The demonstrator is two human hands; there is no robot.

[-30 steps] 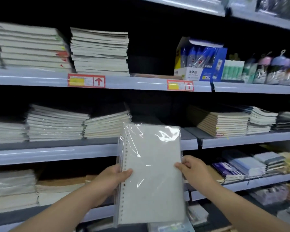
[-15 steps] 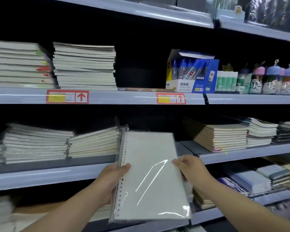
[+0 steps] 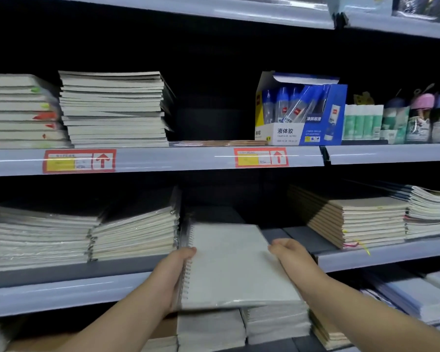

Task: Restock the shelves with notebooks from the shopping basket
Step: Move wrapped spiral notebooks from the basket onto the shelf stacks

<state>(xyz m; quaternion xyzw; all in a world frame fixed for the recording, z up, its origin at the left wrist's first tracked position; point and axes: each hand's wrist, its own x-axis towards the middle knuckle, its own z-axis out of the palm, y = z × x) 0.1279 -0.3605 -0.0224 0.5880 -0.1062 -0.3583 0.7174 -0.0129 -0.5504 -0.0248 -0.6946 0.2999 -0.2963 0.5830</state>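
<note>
Gripping a notebook (image 3: 236,262) by both sides: left hand (image 3: 174,273) on the ring edge, right hand (image 3: 287,252) on the other edge, hands apart. Held nearly flat, far end over the middle shelf (image 3: 61,295), between a white pile (image 3: 135,232) and a brown pile (image 3: 353,219).

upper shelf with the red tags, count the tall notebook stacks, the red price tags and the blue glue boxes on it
tall notebook stacks: 2
red price tags: 2
blue glue box: 1
total: 5
</note>
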